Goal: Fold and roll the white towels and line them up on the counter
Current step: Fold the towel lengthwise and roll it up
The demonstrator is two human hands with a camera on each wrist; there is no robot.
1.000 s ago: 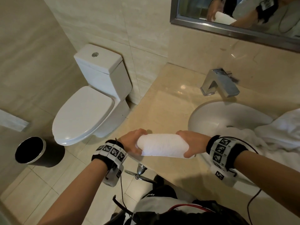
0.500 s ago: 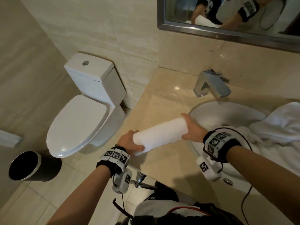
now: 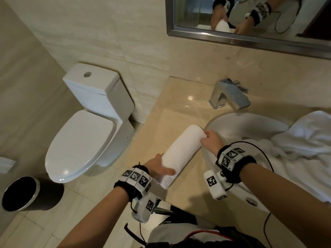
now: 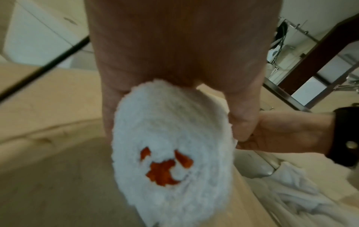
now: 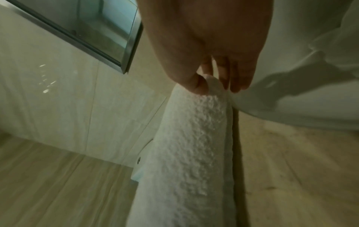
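Note:
A rolled white towel (image 3: pixel 181 153) lies slanted over the beige counter (image 3: pixel 179 108), just left of the sink; I cannot tell if it touches the stone. My left hand (image 3: pixel 161 170) grips its near end, thumb across the top. In the left wrist view the roll's spiral end (image 4: pixel 170 161) faces the camera, with the left hand (image 4: pixel 174 107) wrapped round it. My right hand (image 3: pixel 206 138) pinches the far end by the basin rim. The right wrist view shows my right hand (image 5: pixel 210 86) pinching the tip of the rolled towel (image 5: pixel 194 153) between thumb and fingers.
A white sink basin (image 3: pixel 250 126) with a chrome faucet (image 3: pixel 229 93) sits right of the roll. Loose white towels (image 3: pixel 304 140) are heaped over the basin's right side. A toilet (image 3: pixel 86 136) and a black bin (image 3: pixel 26 194) stand on the floor at left. Above hangs a mirror (image 3: pixel 250 24).
The roll has swung from lying crosswise in front of me to pointing away along the sink's left edge. My right hand moved forward with its end; the left stayed near.

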